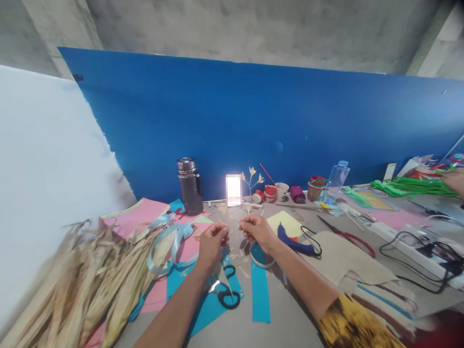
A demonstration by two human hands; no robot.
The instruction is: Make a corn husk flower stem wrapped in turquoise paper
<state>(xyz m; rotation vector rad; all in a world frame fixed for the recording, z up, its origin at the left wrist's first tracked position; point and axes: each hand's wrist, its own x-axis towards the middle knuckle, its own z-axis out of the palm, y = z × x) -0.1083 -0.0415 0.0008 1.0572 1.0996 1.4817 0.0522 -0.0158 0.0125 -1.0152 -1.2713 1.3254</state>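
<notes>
Pinching narrowly, apparently on a small orange-tinged flower (222, 210) in the left hand (213, 239) and a small whitish flower (248, 209) in the right hand (259, 230), blurred just above the pinch, and apt to crush either by squeezing hard or drop it by gripping loosely.

Bare hands, left hand (212, 239) and right hand (260, 232): slender fingers, narrow wrists. Left forearm (179, 302) bare out to near edge of view, slim, widening from wrist. Right forearm (304, 280) bare from wrist as far as cloth, similar build. Sleeve (357, 326) on right arm, near right of scene: mustard-yellow fabric, irregular dark brown-to-black blotches, feathery edges; looks loose. Finer weave of cloth blurred.
</notes>
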